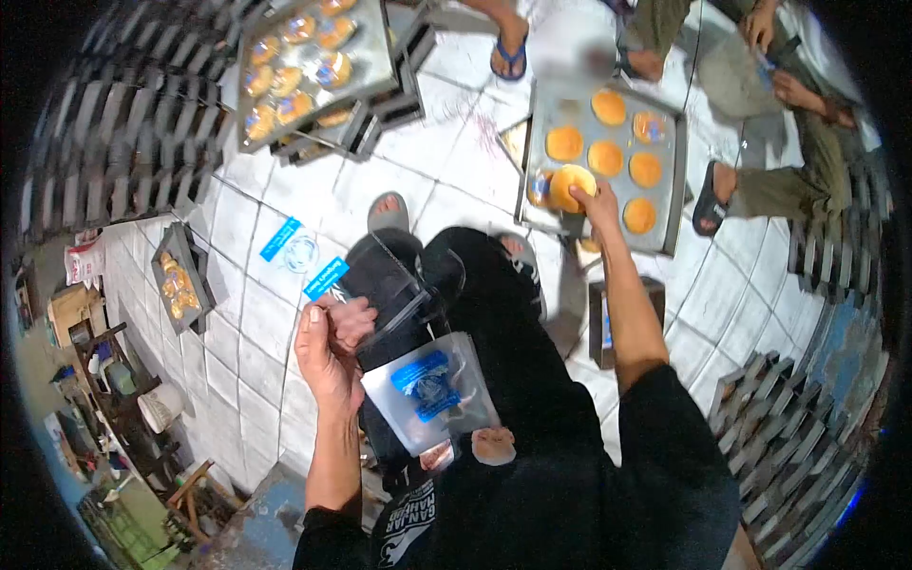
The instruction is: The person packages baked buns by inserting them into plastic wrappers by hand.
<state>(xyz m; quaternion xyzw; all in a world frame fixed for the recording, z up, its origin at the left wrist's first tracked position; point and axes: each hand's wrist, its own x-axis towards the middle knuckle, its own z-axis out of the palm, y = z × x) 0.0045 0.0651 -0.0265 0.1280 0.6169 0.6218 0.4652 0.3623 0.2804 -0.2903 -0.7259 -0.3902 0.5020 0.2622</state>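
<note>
My left hand [332, 337] grips a clear plastic bag [328, 278] with blue printing, held open above my left knee; some of the fingers show through the film. My right hand [597, 204] holds a round golden bun [573, 187] just over the near left part of a metal baking tray [665, 204]. Several bare buns [605, 158] lie on that tray, along with a bagged bun [649, 127] at its right side. On my lap rests a stack of clear bags [446, 380] with blue printing.
At the upper left, stacked trays [366, 66] carry several bagged buns [285, 81]. A smaller tray [180, 285] of bagged items lies at the left. A dark box [608, 328] stands beside my right leg. Another person's hands [793, 90] are at the upper right, near sandalled feet [717, 195].
</note>
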